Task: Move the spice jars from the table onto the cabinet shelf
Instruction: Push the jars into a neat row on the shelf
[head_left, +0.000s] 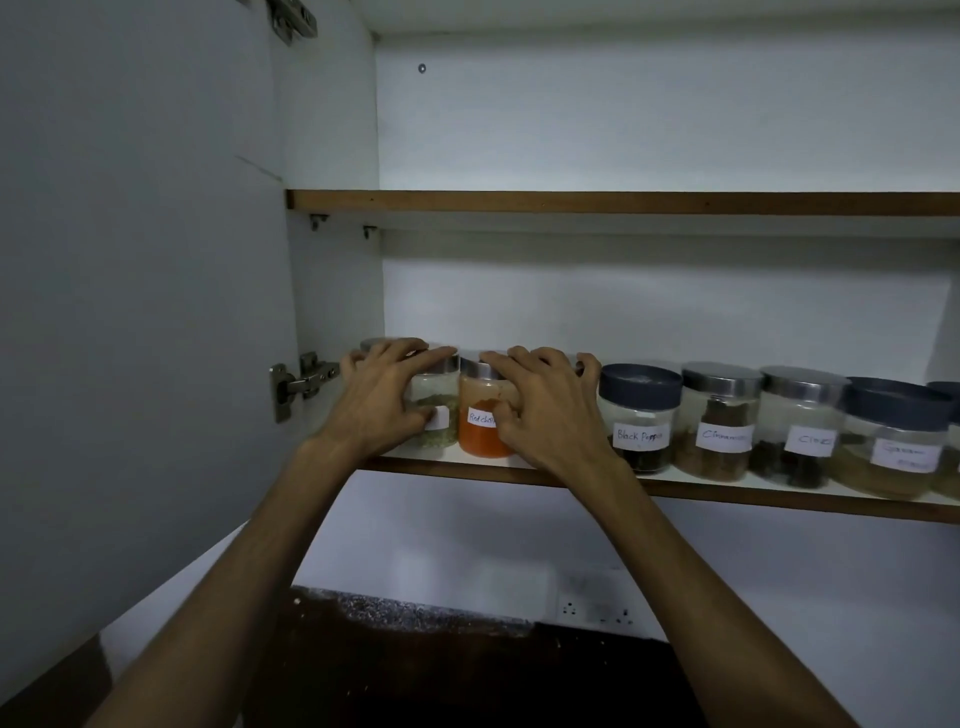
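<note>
hands on two shelf jars

the left hand (382, 397) curls around a jar of greenish spice (435, 410), label hidden. the right hand (537, 410) grips the orange jar (480, 421) marked "red chilli". right of that grip on the cabinet shelf (675, 491) stand "black pepper" (640, 418) and "cinnamon" (719, 421).

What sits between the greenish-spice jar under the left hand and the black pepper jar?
In the head view, the red chilli jar stands between them, and the right hand rests across it.
</note>
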